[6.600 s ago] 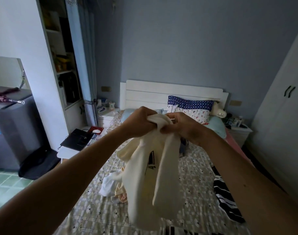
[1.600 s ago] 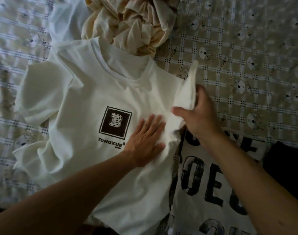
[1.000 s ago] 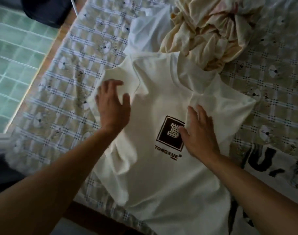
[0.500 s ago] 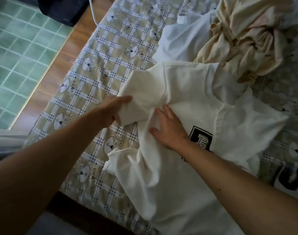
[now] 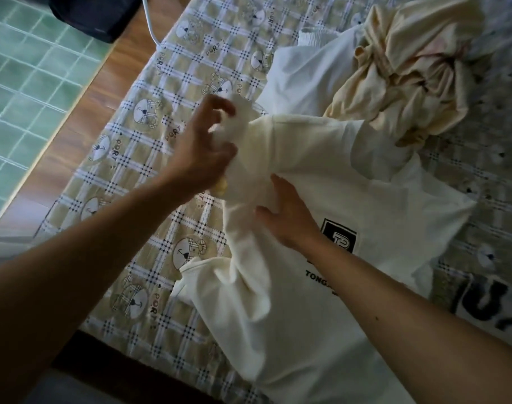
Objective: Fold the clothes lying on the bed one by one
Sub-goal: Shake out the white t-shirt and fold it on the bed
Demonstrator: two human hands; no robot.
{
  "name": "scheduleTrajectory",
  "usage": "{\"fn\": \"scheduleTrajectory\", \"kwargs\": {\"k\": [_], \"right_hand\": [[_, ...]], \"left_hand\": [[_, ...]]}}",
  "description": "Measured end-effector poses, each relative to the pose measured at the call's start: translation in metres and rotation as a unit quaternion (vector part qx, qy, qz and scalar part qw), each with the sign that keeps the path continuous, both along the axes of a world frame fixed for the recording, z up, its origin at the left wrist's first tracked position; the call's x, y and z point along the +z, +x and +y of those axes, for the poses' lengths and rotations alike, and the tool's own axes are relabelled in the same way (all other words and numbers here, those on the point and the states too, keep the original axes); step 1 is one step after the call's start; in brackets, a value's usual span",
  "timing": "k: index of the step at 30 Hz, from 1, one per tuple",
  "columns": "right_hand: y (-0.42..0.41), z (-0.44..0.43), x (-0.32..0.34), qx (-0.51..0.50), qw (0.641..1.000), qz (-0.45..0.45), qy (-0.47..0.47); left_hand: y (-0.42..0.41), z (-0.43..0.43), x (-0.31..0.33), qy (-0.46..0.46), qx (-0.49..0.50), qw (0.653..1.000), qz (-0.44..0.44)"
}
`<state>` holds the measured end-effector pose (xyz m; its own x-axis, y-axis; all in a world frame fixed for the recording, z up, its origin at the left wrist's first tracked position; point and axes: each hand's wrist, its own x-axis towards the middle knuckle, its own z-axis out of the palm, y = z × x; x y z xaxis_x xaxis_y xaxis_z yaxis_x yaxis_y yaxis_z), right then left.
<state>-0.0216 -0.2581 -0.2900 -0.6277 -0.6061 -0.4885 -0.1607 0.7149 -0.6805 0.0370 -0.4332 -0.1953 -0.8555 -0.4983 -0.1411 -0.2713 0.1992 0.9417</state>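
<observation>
A cream T-shirt [image 5: 321, 158] with a dark square logo [image 5: 340, 237] lies front-up on the checked bed sheet [image 5: 167, 91]. My left hand [image 5: 202, 150] pinches the shirt's left sleeve and lifts it off the sheet. My right hand [image 5: 287, 214] lies flat on the shirt beside the logo, fingers straight, pressing the cloth down at the shoulder. The shirt's lower left side is bunched in folds.
A crumpled beige garment [image 5: 406, 65] and a white garment [image 5: 304, 68] lie past the shirt's collar. A white shirt with big black letters [image 5: 482, 298] lies at the right. The bed's wooden edge [image 5: 83, 118] and green floor tiles [image 5: 24, 68] are to the left.
My left hand has raised the left sleeve off the sheet and now pinches it. My right hand stays pressed on the shirt near the logo.
</observation>
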Motion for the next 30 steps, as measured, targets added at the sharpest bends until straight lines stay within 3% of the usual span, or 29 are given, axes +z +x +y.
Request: {"fn": "scheduleTrajectory", "kwargs": {"k": [2, 4, 7, 9, 11, 14, 16, 18, 20, 22, 25, 28, 30], "right_hand": [[0.000, 0.017, 0.005, -0.154, 0.976, -0.102, -0.117], [-0.002, 0.037, 0.011, -0.297, 0.908, -0.197, -0.222], [-0.006, 0.075, 0.019, -0.433, 0.790, -0.342, -0.267], [-0.010, 0.097, 0.019, -0.467, 0.758, -0.369, -0.267], [-0.012, 0.105, 0.015, -0.456, 0.786, -0.341, -0.239], [-0.023, 0.111, 0.012, -0.408, 0.864, -0.236, -0.180], [-0.037, 0.124, 0.015, -0.362, 0.912, -0.120, -0.152], [-0.056, 0.144, 0.022, -0.317, 0.942, 0.033, -0.105], [-0.081, 0.169, 0.030, -0.264, 0.944, 0.190, -0.053], [-0.115, 0.192, 0.030, -0.185, 0.942, 0.276, 0.049], [-0.165, 0.214, 0.021, -0.089, 0.951, 0.209, 0.208], [-0.189, 0.218, 0.017, -0.054, 0.971, 0.083, 0.216], [-0.193, 0.217, 0.017, -0.024, 0.971, 0.070, 0.227]], "left_hand": [[-0.008, 0.029, 0.015, -0.042, -0.139, 0.989, 0.018], [-0.014, 0.056, 0.013, -0.053, -0.258, 0.965, -0.001], [-0.015, 0.083, -0.026, -0.128, -0.324, 0.935, -0.068], [-0.013, 0.091, -0.058, -0.251, -0.352, 0.890, -0.142], [-0.010, 0.096, -0.081, -0.317, -0.386, 0.843, -0.198], [-0.009, 0.100, -0.097, -0.322, -0.414, 0.818, -0.237], [-0.011, 0.100, -0.096, -0.327, -0.413, 0.812, -0.250], [-0.020, 0.098, -0.086, -0.356, -0.376, 0.831, -0.204], [-0.040, 0.095, -0.073, -0.432, -0.294, 0.846, -0.104], [-0.067, 0.089, -0.058, -0.491, -0.219, 0.842, -0.045], [-0.111, 0.082, -0.043, -0.504, -0.211, 0.832, -0.095], [-0.129, 0.088, -0.045, -0.520, -0.249, 0.803, -0.151], [-0.129, 0.093, -0.047, -0.505, -0.253, 0.807, -0.171]]}}
